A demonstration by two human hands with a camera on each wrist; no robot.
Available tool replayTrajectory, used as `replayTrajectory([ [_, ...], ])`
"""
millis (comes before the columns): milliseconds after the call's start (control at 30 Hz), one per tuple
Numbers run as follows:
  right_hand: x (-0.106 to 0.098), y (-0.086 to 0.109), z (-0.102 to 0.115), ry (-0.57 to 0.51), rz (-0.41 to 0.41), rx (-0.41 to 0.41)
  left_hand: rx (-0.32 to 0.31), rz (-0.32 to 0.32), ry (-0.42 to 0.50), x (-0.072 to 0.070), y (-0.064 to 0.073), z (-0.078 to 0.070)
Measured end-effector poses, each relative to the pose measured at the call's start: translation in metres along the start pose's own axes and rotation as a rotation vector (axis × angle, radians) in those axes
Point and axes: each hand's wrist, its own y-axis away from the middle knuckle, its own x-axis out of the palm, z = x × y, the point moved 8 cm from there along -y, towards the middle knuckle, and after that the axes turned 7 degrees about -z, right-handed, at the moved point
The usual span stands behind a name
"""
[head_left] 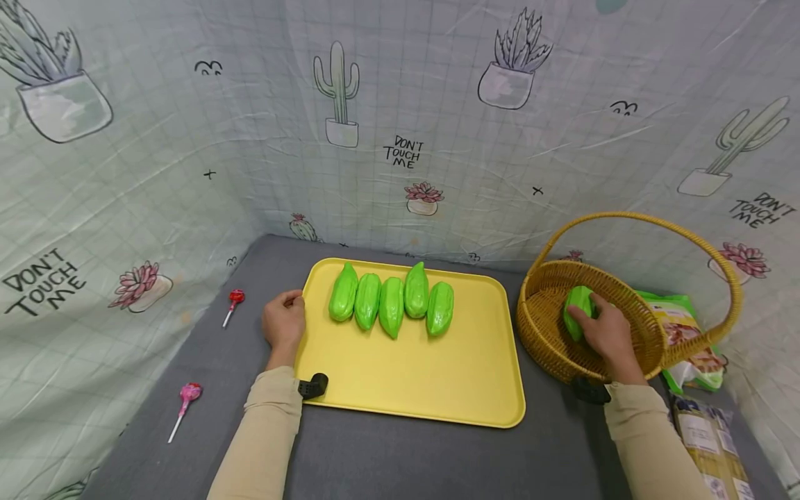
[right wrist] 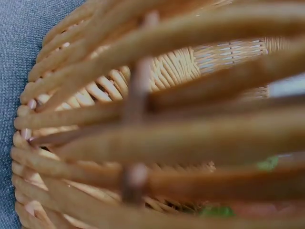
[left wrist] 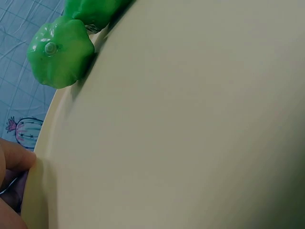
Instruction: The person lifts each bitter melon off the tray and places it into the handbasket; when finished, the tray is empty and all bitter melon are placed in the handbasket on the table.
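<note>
On the right in the head view, my right hand grips a glossy, ribbed green bitter melon inside the round wicker basket. The right wrist view is filled by the basket's blurred weave, with bits of green showing through. My left hand holds the left rim of a yellow tray, fingertips at the edge. Several more bitter melons lie side by side along the tray's far half; one melon faces the left wrist camera end-on.
Two lollipops, a red one and a pink one, lie left of the tray on the grey cloth. Right of the basket are a green food bag and a clear packet. The basket's tall handle arches over it.
</note>
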Motion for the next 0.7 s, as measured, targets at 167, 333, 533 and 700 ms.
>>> replayTrajectory([
  [167,0.0011,-0.0006,-0.0041,0.028,0.027,-0.006,-0.005,-0.001,-0.004,0.0008,-0.0003,0.0004],
  [333,0.0019,-0.001,-0.006,0.038,0.069,-0.002,-0.003,-0.001,0.0,0.0018,-0.0015,0.0009],
  [533,0.0043,-0.0027,-0.0062,0.038,0.1,-0.012,-0.006,0.002,-0.002,0.0014,-0.0014,0.0011],
  [700,0.006,-0.0019,-0.0094,0.036,0.102,0.0,-0.013,-0.001,-0.007,0.0006,-0.0005,0.0017],
])
